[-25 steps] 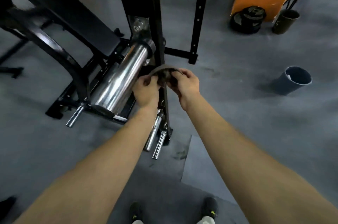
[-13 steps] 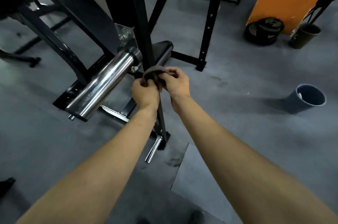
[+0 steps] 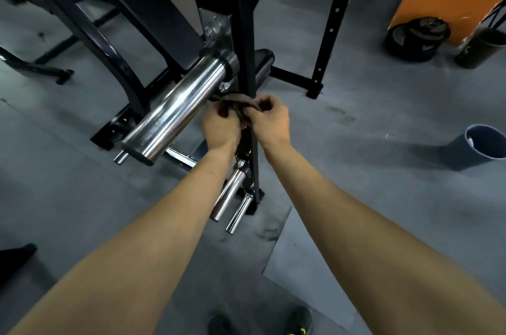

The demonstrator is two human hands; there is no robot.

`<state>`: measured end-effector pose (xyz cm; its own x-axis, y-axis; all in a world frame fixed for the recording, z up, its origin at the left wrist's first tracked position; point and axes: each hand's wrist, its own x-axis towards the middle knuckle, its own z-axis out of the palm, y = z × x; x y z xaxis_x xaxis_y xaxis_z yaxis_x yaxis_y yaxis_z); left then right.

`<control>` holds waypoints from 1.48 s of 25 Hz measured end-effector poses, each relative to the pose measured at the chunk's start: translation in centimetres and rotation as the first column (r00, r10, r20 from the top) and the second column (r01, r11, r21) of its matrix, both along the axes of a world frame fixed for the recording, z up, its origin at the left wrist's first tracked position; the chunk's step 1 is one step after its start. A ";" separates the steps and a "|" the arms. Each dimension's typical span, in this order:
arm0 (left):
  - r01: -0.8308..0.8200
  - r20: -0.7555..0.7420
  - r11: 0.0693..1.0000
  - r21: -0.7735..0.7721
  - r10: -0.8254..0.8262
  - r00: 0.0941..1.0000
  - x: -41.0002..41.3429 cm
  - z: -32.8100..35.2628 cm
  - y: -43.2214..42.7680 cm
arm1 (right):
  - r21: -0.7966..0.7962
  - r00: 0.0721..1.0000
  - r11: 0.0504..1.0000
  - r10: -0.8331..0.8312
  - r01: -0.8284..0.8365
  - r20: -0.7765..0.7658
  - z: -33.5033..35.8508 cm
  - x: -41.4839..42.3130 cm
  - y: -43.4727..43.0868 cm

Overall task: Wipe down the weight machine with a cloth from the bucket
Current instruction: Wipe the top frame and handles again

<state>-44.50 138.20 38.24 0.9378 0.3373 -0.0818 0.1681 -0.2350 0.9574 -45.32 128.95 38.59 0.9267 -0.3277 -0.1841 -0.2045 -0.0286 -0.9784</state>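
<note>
Taking the black upright post (image 3: 247, 33) of the weight machine as the reference, this report is proceeding from left to right. Far left of the post, a black padded board (image 3: 142, 6) is slanting down toward it. Just left of the post, a chrome plate sleeve (image 3: 178, 107) is projecting from a bracket, out toward the viewer; whether it has been wiped cannot be told. Below the sleeve's root and touching the post's left side, the left hand (image 3: 221, 129) is gripping one end of the dark cloth (image 3: 238, 103), fingers curled tightly round the fabric. The cloth is lying as a band looped round the post and touching it. Which faces it is covering cannot be fully told. Immediately right of the post, the right hand (image 3: 269, 118) is gripping the other end, fingers likewise closed on fabric. In my judgement, the two-ended hold is drawing the cloth taut so that it is rubbing several faces of the post at once as it slides. Near the post's foot, two small chrome pegs (image 3: 230, 195) are pointing toward the viewer, seemingly awaiting attention. Further right, a perforated upright (image 3: 327, 33) is standing apart, and beyond it stacked weight plates (image 3: 416, 36) are lying on the floor. Well to the right of the post, a grey bucket (image 3: 476, 145) is standing open, probably the cloth's source.
</note>
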 end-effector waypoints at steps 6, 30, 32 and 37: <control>0.099 -0.247 0.973 0.210 -0.046 0.968 -3.1 -8.4 3.5 | -0.060 0.928 0.997 0.015 -0.040 -0.371 -9.0 -3.2 -1.4; 0.265 0.010 0.712 0.651 -0.357 0.934 -3.1 -26.5 0.6 | -0.265 0.968 0.958 0.040 -0.107 -0.246 -26.6 -3.2 -1.9; 0.215 0.052 0.711 0.670 -0.333 0.941 -3.2 -26.9 2.8 | -0.246 0.939 0.945 0.131 -0.216 -0.318 -27.0 -4.8 -1.6; -0.061 0.073 0.881 0.470 0.030 0.997 -3.1 -25.0 4.8 | -0.251 0.943 0.922 0.238 -0.295 -0.233 -25.9 -2.9 1.8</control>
